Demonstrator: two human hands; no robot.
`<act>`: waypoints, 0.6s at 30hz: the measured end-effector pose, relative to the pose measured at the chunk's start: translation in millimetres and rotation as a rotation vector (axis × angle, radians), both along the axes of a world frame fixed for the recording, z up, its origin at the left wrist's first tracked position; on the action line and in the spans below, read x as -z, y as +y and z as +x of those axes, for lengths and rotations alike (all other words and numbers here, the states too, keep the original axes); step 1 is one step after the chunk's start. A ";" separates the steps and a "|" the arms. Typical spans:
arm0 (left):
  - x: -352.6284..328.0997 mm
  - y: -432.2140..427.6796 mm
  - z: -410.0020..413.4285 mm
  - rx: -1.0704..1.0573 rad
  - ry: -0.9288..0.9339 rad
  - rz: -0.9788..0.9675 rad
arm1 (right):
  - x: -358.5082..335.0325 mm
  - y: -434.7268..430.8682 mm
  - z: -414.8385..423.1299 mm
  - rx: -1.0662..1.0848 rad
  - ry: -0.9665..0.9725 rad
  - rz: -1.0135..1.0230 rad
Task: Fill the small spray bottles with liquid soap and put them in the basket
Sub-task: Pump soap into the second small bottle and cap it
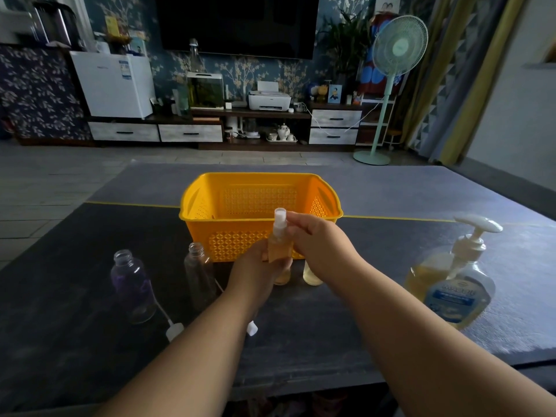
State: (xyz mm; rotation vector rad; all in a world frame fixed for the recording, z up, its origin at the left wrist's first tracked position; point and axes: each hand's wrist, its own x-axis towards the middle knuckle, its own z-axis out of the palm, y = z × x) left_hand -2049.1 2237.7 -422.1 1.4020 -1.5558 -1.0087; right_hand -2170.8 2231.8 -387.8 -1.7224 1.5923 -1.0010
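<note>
**One little bottle is full, and its top is going on**

One small spray bottle (279,246) is up in the air, just in front of the yellow basket (240,188). The left hand (258,266) is wrapped around its lower half and holds it upright. The right hand (313,236) pinches the white spray top (279,215) with the fingertips, as if to turn it tight.

The bottle has yellow soap inside. It looks like thin clear plastic, so it is likely light and a bit squashy. A hard squeeze could push soap out at the neck, so a soft hold around the middle seems best. If soap got on the outside, it would be slippery. The top is tiny, so fingertips are the right way to hold it.

Two more filled bottles (311,275) seem to stand on the table (75,341) just behind the hands, but the hands hide most of them. Two empty bottles wait with no tops on: a purple bottle (132,284) at the left and a clear bottle (200,275) beside it. Their loose spray tops (174,330) lie on the table near the left arm. The big soap pump bottle (451,284) stands well off to the right. It looks heavier and is about half full.

The basket looks empty, so nothing is put away yet.
</note>
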 end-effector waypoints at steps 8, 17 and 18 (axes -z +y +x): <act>8.6 -10.4 -2.3 0.008 -0.183 -0.033 | 5.1 0.6 -7.1 0.010 0.042 -0.002; -16.5 28.9 34.4 -0.239 -0.228 -0.456 | 6.6 0.3 -12.0 0.116 -0.161 -0.002; -18.7 36.1 43.5 -0.261 -0.216 -0.565 | 5.7 2.4 -11.5 0.118 -0.170 0.000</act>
